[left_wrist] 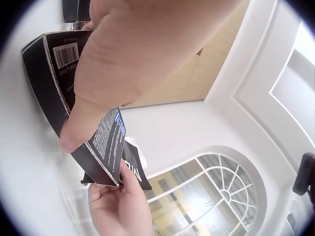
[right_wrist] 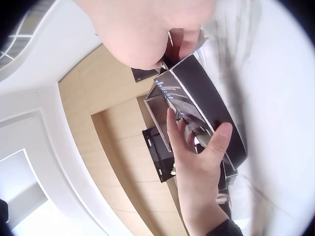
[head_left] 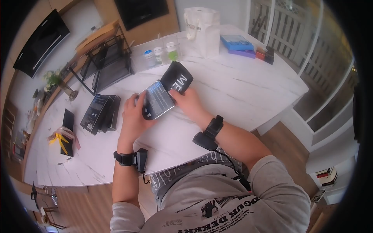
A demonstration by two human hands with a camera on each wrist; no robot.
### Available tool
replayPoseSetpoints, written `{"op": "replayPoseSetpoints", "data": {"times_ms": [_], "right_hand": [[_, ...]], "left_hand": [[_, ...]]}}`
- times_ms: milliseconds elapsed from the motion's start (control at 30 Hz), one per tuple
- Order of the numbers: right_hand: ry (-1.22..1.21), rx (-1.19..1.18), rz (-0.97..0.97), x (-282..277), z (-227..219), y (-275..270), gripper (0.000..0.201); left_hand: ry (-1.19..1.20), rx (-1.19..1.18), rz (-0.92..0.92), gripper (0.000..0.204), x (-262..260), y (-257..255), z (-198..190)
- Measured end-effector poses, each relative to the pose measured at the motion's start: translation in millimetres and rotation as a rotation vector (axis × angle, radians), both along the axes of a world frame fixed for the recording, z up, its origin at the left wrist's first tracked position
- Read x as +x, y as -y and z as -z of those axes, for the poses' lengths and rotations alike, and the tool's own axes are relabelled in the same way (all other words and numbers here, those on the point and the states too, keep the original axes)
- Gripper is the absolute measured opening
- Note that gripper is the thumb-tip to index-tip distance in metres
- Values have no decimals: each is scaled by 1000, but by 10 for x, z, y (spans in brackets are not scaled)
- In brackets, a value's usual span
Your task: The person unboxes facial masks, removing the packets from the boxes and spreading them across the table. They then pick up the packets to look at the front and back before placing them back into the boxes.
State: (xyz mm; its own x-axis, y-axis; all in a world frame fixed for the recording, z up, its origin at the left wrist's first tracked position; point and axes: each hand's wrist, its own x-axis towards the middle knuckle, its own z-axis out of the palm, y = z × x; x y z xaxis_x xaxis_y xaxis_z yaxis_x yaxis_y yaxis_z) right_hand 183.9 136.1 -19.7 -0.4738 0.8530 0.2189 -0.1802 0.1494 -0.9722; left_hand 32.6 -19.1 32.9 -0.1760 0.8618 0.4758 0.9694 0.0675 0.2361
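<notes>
My left hand (head_left: pixel 134 116) grips a black box (head_left: pixel 158 100) printed with small white and blue text, tilted over the table. In the right wrist view the left thumb (right_wrist: pixel 221 137) lies along one side of the box, the other fingers on its printed face. My right hand (head_left: pixel 190 105) pinches a flat black packet (head_left: pixel 177 77) with large white letters, close against the box's far right end. The left wrist view shows the right hand (left_wrist: pixel 120 206) at that end of the box (left_wrist: pixel 101 137), the lettered packet (left_wrist: pixel 134 164) behind it.
Left of the hands lie more black boxes (head_left: pixel 99 112), and a black box with a yellow and pink ribbon (head_left: pixel 62 136). Farther back are a black mesh rack (head_left: pixel 107 70), bottles in a clear holder (head_left: pixel 158 56), a white paper bag (head_left: pixel 202 33) and blue and purple boxes (head_left: pixel 237 44).
</notes>
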Motion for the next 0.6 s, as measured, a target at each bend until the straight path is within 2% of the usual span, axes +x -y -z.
{"op": "replayPoseSetpoints", "data": {"times_ms": [33,133,233,333,367,467,500,567,600], "right_hand": [[79,87,28,-15,37,-5,23],[-147,-112,-155,-20,69,17,25],[-187,-249,-81,149,-238,48,27],[-230,-271,154,131,-272,30,25],[-159,-190,146,149,-276,23,27],[-8,259,148,1,7,-94,31],[62,363,90,-5,44,-52,31],[202,569,-28,-8,61,68,32],[174,556,-43,0,40,74,31]], "left_hand": [[10,7,3,105,-4,0,13],[41,24,15,105,-54,27,37],[70,63,30,105,-119,42,79],[75,61,22,105,-124,71,62],[76,62,26,106,-130,80,62],[73,57,41,106,-127,70,44],[70,55,50,106,-112,57,53],[74,51,53,106,-102,60,51],[81,49,49,107,-96,71,33]]}}
